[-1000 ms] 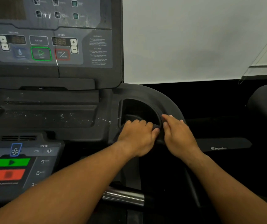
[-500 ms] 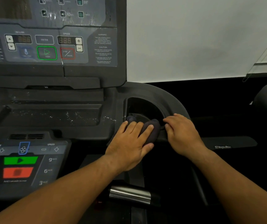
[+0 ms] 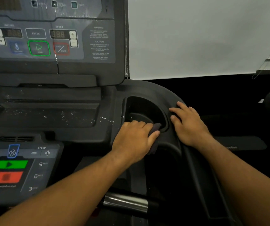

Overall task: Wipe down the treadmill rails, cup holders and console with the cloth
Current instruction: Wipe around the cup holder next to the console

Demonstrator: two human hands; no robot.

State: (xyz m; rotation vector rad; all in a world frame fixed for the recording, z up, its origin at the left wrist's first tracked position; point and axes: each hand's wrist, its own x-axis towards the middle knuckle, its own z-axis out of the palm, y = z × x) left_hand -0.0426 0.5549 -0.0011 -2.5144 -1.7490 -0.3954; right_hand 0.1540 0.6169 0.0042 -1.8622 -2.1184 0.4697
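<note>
Cloth (image 3: 155, 129), dark and bunched, is gripped in your left hand (image 3: 134, 141) at the near rim of the right cup holder (image 3: 144, 105), your right hand (image 3: 189, 126) rests flat on its outer rim, and white specks on the console tray (image 3: 57, 117) suggest that area is not yet wiped.

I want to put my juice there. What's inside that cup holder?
The cup holder shows only its dark floor with pale specks. No cup. The left hand and dark cloth cover its near edge, so that part is hidden.

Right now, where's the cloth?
Head view, centre-right: cloth gripped in the left hand at the near rim of the cup holder, left of the right hand.
</note>
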